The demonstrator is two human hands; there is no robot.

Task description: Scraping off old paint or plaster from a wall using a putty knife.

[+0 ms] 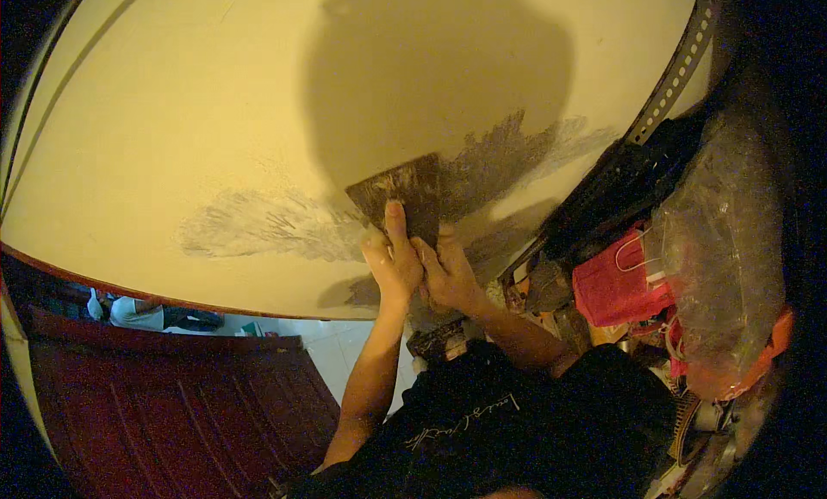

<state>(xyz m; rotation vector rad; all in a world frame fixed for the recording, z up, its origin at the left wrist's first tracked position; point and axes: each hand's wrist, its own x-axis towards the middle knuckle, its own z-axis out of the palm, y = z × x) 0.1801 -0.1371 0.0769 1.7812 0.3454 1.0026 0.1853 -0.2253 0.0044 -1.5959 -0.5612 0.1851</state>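
Both my hands are together low on a cream-coloured wall [161, 111]. My left hand [393, 257] grips a wide, dark putty knife [413, 189], its thumb laid along the smeared blade. My right hand [449, 273] is close beside it, below the blade's lower right corner; its fingers are bent, and whether it also holds the tool I cannot tell. The blade lies against or just over the wall. Grey, streaky filler [278, 224] spreads to the left of the blade, and a darker grey patch [497, 157] spreads to the right. A large shadow covers the wall above the blade.
A dark red panelled surface [181, 402] is at the lower left. Beyond it, a person [139, 313] is partly visible above a tiled floor [333, 344]. On the right are a perforated metal strip [675, 73], a red bag [614, 286], clear plastic sheeting [717, 253] and mixed clutter.
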